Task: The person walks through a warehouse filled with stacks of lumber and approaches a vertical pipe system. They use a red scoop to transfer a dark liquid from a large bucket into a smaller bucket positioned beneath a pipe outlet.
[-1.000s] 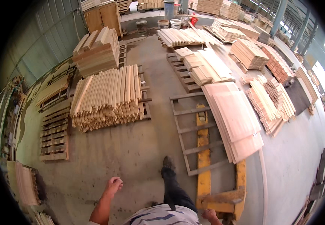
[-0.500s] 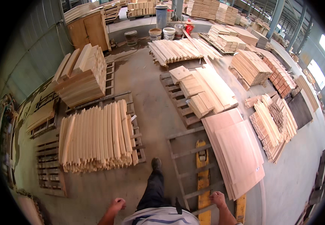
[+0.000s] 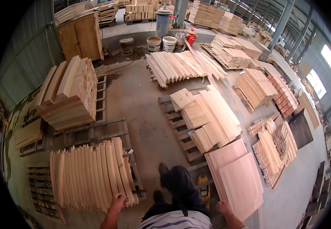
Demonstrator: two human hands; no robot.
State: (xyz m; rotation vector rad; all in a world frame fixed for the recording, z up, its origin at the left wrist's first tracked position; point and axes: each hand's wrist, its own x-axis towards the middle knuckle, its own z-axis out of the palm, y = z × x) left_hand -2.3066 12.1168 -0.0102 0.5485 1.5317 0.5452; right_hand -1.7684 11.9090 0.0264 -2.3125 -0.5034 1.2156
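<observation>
My left hand (image 3: 119, 201), fingers curled and nothing seen in them, hangs in front of the near right corner of a pallet load of long pale wooden strips (image 3: 87, 175); whether it touches them I cannot tell. On the other side, my right hand (image 3: 223, 207) is loosely closed with nothing visible in it. It is nearest to a stack of thin pinkish wood sheets (image 3: 241, 183). My legs stand between the two loads, one foot ahead of the other.
A yellow pallet jack fork (image 3: 203, 187) shows beside my right leg. Ahead on the right, cut boards (image 3: 215, 114) lie on a pallet (image 3: 177, 122). Thick beams (image 3: 70, 95) are stacked at left. Buckets (image 3: 169, 44), a red hydrant (image 3: 191, 37) and a wooden cabinet (image 3: 79, 36) stand farther back.
I have stepped forward, so the wood stacks sit nearer and the beams ahead are lower in view. Both hands stay low and curled; the left now overlaps the strip load.
</observation>
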